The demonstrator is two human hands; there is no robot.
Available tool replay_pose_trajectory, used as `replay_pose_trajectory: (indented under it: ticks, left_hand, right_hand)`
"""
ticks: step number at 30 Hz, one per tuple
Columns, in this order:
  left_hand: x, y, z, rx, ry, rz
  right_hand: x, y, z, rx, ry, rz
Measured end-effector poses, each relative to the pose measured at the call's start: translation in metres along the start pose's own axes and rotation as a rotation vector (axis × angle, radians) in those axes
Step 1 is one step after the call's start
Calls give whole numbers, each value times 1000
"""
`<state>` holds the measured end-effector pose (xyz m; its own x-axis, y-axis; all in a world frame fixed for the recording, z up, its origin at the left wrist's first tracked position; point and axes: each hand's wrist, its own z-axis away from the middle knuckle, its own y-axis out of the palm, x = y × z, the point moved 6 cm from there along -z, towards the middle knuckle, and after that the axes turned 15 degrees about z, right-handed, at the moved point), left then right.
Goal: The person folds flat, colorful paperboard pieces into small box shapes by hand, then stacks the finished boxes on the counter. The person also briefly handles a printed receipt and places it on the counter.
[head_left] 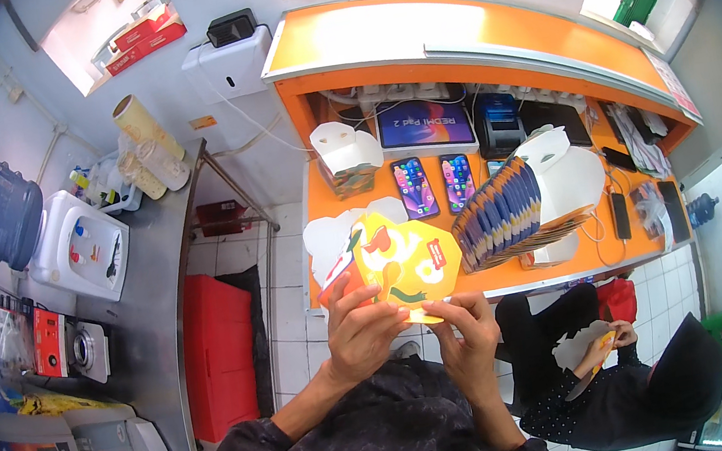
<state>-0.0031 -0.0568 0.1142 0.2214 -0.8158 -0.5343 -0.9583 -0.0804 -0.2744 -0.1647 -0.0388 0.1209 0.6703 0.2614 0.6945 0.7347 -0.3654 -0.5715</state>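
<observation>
A yellow printed cardboard food carton (417, 259), partly folded with flaps spread, is in front of me at the front edge of the orange counter (343, 297). My left hand (359, 329) grips its lower left side, fingers over the printed face. At the lower right edge, my right hand (466, 332) pinches a small flap between thumb and fingers. White flaps (324, 242) show behind the carton's left side; whether they belong to it I cannot tell. Just right of the carton leans a thick row of nested blue and brown cartons (498, 217) with white insides.
Two lit phones (415, 188) lie behind the carton, beside an upright open carton (347, 155). A tablet box (425, 124) and a small printer (499, 126) fill the shelf. At right a co-worker (624, 391) holds a yellow-and-white carton. A steel table (162, 244) runs along the left.
</observation>
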Motion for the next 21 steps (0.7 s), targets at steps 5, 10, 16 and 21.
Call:
replay_pose_trajectory:
  ticks: [5, 10, 16, 21]
  left_hand:
    - [-4, 2, -3, 53, 6, 25]
    - [7, -6, -28, 229, -182, -30]
    - [56, -1, -20, 639, -1084, 552]
    - [43, 14, 13, 913, -1413, 941]
  right_hand:
    - [-5, 14, 8, 70, 231, -511]
    - [-18, 4, -2, 383, 43, -339]
    - [-23, -1, -1, 667, 63, -220]
    - [-13, -2, 1, 580, 86, -188]
